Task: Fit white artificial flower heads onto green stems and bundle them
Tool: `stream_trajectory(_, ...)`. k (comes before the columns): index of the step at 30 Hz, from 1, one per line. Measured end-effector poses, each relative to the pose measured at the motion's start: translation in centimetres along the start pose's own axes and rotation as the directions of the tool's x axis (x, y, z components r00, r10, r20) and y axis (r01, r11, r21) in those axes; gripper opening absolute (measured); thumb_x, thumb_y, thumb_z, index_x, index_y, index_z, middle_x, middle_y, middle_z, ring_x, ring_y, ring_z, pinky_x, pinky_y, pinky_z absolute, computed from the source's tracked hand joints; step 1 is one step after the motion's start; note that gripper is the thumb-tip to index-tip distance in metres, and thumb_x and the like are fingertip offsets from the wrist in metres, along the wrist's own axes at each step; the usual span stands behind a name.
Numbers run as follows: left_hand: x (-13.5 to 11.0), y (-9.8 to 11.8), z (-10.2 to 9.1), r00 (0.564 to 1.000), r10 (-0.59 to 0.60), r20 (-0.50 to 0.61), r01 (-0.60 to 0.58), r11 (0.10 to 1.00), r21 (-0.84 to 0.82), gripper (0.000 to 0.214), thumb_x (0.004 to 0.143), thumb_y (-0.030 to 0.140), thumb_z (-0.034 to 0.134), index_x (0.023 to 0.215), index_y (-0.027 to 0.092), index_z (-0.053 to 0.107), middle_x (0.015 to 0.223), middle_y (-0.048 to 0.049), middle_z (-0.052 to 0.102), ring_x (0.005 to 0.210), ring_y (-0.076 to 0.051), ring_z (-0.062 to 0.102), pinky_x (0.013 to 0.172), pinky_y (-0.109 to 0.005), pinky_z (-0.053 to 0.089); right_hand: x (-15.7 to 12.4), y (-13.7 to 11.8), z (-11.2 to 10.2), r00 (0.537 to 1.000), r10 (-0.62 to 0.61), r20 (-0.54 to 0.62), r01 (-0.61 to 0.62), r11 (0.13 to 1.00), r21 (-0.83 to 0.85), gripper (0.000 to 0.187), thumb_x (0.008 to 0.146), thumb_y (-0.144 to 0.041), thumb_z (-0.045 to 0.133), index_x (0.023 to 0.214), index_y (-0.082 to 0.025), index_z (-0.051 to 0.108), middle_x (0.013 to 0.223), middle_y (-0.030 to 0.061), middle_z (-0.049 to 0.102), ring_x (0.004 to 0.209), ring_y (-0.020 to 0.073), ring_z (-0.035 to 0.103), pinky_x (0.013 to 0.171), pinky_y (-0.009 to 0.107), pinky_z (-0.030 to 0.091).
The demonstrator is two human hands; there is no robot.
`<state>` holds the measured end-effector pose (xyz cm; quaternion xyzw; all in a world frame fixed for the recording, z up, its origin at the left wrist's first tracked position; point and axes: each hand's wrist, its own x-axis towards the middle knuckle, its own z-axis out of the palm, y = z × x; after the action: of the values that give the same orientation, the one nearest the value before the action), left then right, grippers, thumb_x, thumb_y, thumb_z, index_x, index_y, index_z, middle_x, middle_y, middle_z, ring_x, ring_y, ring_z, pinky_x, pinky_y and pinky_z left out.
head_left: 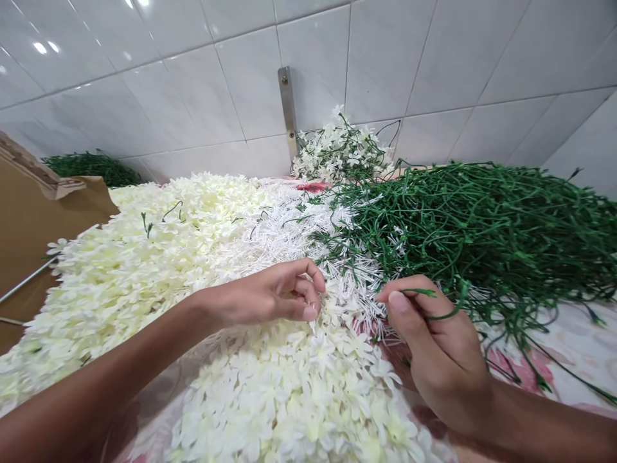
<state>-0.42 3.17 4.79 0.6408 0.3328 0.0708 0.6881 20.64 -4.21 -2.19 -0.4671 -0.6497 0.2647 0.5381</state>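
My left hand [263,299] reaches in from the left, its fingertips pinched on a thin white artificial flower stem [312,323]. My right hand [434,337] holds a green plastic stem [419,292] between thumb and fingers. Between my hands lies a mass of white plastic stems [289,235]. Cream artificial blossoms [159,283] are heaped to the left, and more white blossoms [294,399] lie below my hands. A large tangle of green stems [486,235] spreads to the right.
A pink-flowered cloth [573,347] lies under the heaps. A white flower bunch [342,151] stands against the white tiled wall [193,83], near a metal bracket [288,112]. Brown cardboard [38,218], a thin metal rod [24,280] and a green bunch [91,168] are at left.
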Motion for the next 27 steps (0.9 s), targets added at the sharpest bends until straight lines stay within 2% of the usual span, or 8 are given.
stream_trajectory(5,-0.4,0.1,-0.2,0.994,0.052,-0.092,-0.054,0.998,-0.026,0.020,0.082,0.020,0.062,0.094,0.019,0.046,0.078,0.0027,0.053,0.070,-0.009,0.050,0.065,-0.023,0.038,0.1,-0.3,0.1,0.998,-0.064,0.006,0.064,0.998,-0.005,0.013,0.097,-0.022,0.035,0.093,-0.022,0.047,0.051,-0.0080,0.028,0.040,0.0080,0.028,0.038,0.019,0.026)
stream_trajectory(9,-1.9,0.2,0.9,0.931,0.223,-0.289,-0.101,0.918,0.383,0.013,0.086,0.026,0.057,0.095,0.021,0.050,0.090,0.0003,0.055,0.084,-0.012,0.053,0.075,-0.026,0.042,0.5,-1.3,0.0,0.952,-0.283,0.116,0.296,0.947,-0.124,0.013,0.091,-0.011,0.041,0.085,-0.020,0.047,0.054,-0.0076,0.038,0.041,0.0060,0.034,0.041,0.018,0.030)
stream_trajectory(12,-2.9,-0.3,2.2,0.893,0.333,-0.303,-0.078,0.777,0.625,0.007,0.089,0.023,0.051,0.096,0.022,0.050,0.089,0.0015,0.056,0.082,-0.012,0.052,0.074,-0.026,0.042,0.7,-1.7,0.0,0.883,-0.402,0.243,0.448,0.876,-0.178,0.014,0.088,-0.009,0.044,0.096,-0.016,0.053,0.056,-0.0059,0.052,0.043,0.0066,0.045,0.048,0.020,0.037)
stream_trajectory(14,-3.2,-0.8,2.8,0.867,0.415,-0.275,-0.081,0.662,0.745,0.007,0.089,0.018,0.049,0.095,0.022,0.049,0.087,0.0026,0.055,0.080,-0.012,0.051,0.073,-0.026,0.040,0.6,-1.7,0.1,0.813,-0.493,0.310,0.554,0.819,-0.150,0.020,0.088,-0.011,0.044,0.105,-0.012,0.055,0.061,-0.0024,0.060,0.048,0.0090,0.052,0.051,0.023,0.040)
stream_trajectory(17,-3.2,-1.4,3.1,0.830,0.500,-0.245,-0.095,0.561,0.822,0.012,0.087,0.012,0.048,0.094,0.022,0.047,0.084,0.0037,0.055,0.078,-0.011,0.050,0.073,-0.026,0.037,0.4,-1.5,0.1,0.671,-0.586,0.453,0.696,0.708,-0.115,0.018,0.090,-0.017,0.046,0.099,-0.010,0.059,0.056,-0.0015,0.058,0.044,0.0119,0.047,0.046,0.027,0.035)
stream_trajectory(18,-3.2,-1.5,3.0,0.827,0.505,-0.247,-0.095,0.558,0.824,0.013,0.087,0.011,0.048,0.094,0.022,0.047,0.084,0.0038,0.055,0.079,-0.011,0.050,0.073,-0.026,0.037,0.4,-1.5,0.1,0.646,-0.588,0.486,0.718,0.684,-0.127,0.018,0.090,-0.018,0.045,0.095,-0.009,0.061,0.054,-0.0017,0.056,0.043,0.0125,0.046,0.046,0.028,0.033)
stream_trajectory(23,-3.2,-1.5,3.1,0.841,0.501,-0.204,-0.112,0.530,0.841,0.012,0.088,0.011,0.046,0.096,0.021,0.048,0.085,0.0022,0.056,0.078,-0.011,0.049,0.074,-0.026,0.036,0.3,-1.7,0.1,0.656,-0.510,0.557,0.700,0.687,-0.197,0.025,0.091,-0.017,0.040,0.081,-0.013,0.063,0.051,-0.0015,0.053,0.043,0.0139,0.044,0.047,0.030,0.030)
stream_trajectory(27,-3.3,-1.6,3.3,0.832,0.517,-0.203,-0.119,0.523,0.844,0.016,0.089,0.009,0.044,0.097,0.022,0.051,0.086,0.0006,0.058,0.081,-0.013,0.051,0.074,-0.026,0.035,0.2,-1.7,0.3,0.655,-0.482,0.582,0.691,0.693,-0.205,0.025,0.091,-0.017,0.040,0.082,-0.014,0.063,0.052,-0.0010,0.054,0.044,0.0139,0.045,0.049,0.030,0.029)
